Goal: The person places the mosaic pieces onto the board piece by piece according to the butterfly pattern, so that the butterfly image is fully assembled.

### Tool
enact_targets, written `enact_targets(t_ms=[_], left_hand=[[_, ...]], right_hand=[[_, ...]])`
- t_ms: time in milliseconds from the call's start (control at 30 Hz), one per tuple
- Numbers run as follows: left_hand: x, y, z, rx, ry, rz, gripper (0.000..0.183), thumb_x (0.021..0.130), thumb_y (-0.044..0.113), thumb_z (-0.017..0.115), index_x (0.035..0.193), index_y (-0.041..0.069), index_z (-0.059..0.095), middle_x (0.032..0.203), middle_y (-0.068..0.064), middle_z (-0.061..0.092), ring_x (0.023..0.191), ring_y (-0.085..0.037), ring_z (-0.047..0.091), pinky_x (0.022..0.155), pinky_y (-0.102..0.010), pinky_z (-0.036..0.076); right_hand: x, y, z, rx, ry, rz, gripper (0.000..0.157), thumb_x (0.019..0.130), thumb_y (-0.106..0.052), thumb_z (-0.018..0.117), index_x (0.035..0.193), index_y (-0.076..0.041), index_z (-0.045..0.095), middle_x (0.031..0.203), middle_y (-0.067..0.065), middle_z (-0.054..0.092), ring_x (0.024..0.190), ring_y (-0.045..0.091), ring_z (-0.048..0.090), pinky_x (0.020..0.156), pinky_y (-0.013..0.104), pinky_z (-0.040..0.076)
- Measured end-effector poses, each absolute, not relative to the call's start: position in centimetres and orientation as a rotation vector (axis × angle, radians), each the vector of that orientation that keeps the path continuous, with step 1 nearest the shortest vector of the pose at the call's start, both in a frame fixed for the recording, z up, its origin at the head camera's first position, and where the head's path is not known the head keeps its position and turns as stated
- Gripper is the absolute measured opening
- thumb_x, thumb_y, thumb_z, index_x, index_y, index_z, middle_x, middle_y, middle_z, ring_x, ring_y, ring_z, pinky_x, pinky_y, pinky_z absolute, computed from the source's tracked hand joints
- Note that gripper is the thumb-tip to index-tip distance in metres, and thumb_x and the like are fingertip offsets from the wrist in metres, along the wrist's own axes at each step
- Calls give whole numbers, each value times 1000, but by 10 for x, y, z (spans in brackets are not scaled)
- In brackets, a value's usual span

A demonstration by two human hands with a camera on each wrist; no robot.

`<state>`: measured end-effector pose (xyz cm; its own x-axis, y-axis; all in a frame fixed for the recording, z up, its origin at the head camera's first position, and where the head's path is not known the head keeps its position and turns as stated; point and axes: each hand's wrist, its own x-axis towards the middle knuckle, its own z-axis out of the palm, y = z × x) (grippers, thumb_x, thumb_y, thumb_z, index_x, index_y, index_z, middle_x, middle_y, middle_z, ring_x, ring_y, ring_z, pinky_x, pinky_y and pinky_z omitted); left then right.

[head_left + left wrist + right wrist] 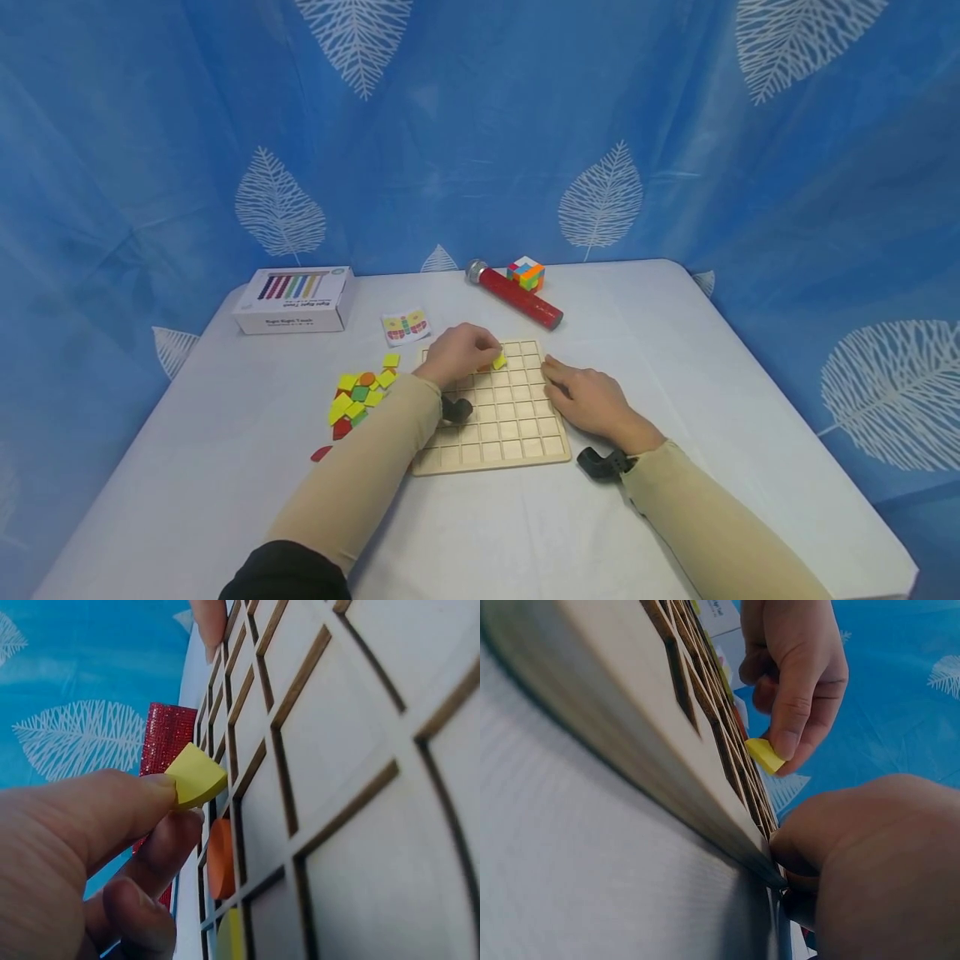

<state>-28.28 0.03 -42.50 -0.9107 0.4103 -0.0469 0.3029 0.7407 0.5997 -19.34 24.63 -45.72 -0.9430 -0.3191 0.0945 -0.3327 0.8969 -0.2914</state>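
Observation:
My left hand (462, 354) reaches over the far part of a wooden grid board (510, 432). Between thumb and index finger it pinches a yellow tile (196, 777) with one curved edge, held just above the squares. In the left wrist view, an orange piece (220, 859) sits in a square close by, and a yellow-green piece (229, 934) lies in another. At the board's right edge, my right hand (588, 400) grips the rim between thumb and fingers; its fingertips are partly hidden in the right wrist view.
Left of the board lies a loose pile of yellow, green, red and orange tiles (360, 394). Behind are a butterfly pattern card (406, 327), a white box (292, 317), a red glittery tube (521, 298) and a puzzle cube (527, 272). A blue leaf-print curtain (480, 125) hangs behind the table.

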Motion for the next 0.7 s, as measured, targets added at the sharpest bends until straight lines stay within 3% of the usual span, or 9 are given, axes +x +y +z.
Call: enact_targets(t_ms=[467, 700], left_hand=[[-284, 4, -431, 616, 2770, 873, 19, 98, 30, 70, 113, 24, 80, 117, 6, 76, 118, -18, 66, 98, -41, 52], [-283, 7, -431, 644, 2775, 845, 15, 98, 29, 71, 109, 26, 80, 112, 8, 76, 108, -15, 68, 90, -39, 53]], right_hand=[[-193, 246, -454, 528, -3022, 460, 50, 106, -34, 49, 150, -11, 53, 157, 7, 48, 132, 36, 59, 98, 53, 53], [-193, 246, -455, 523, -3022, 466, 50, 106, -34, 50, 151, -11, 52, 157, 7, 48, 132, 35, 59, 97, 52, 53]])
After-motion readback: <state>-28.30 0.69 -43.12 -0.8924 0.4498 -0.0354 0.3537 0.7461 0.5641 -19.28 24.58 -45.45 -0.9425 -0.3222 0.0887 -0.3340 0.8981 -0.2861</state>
